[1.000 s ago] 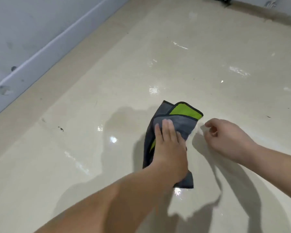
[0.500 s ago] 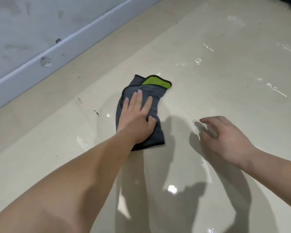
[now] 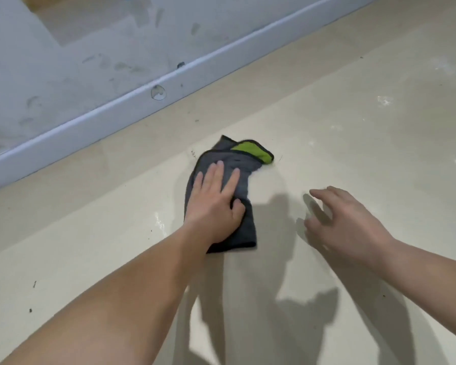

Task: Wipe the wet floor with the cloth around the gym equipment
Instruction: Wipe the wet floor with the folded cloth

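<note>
Our left hand [image 3: 213, 206] presses flat, fingers spread, on the cloth [image 3: 244, 164]; our right hand [image 3: 345, 222] hovers open, holding nothing, above the floor [image 3: 353, 127].

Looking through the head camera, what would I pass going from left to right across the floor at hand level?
Bare beige floor → left hand pressed flat on the grey and green cloth → shadow patch → right hand, empty with fingers spread → more floor.
</note>
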The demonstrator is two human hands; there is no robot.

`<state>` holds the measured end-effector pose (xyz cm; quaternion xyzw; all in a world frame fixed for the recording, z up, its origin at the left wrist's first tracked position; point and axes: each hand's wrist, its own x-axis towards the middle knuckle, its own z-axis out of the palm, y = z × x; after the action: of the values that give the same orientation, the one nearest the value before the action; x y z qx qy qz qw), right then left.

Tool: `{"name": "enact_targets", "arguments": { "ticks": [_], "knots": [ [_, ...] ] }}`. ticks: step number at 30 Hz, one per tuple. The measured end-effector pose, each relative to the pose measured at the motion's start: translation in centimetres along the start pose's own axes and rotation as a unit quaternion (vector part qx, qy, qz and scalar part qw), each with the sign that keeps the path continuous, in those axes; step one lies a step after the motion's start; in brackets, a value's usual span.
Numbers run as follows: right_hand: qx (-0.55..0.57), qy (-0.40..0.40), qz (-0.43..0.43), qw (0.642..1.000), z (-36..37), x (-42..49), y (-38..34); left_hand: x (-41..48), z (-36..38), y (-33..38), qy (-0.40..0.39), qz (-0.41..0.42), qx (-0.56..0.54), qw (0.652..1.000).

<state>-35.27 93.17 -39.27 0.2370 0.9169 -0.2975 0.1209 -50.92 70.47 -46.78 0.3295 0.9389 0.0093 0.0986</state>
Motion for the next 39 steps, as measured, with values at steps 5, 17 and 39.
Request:
{"name": "enact_targets", "arguments": {
  "ticks": [5,17,39],
  "knots": [
    [-0.056,-0.045,0.018,0.997,-1.4,4.1,-2.5,-0.9,0.8,3.3,-0.003,-0.092,-0.012,0.996],
    [-0.212,-0.099,0.094,0.968,-1.0,10.6,-2.7,9.4,-1.7,-3.4,-0.006,-0.147,-0.02,0.989],
    [0.091,-0.114,0.113,0.983,-4.3,9.9,0.5,11.8,-1.2,7.7,0.01,0.184,0.017,0.983]
  ]
}}
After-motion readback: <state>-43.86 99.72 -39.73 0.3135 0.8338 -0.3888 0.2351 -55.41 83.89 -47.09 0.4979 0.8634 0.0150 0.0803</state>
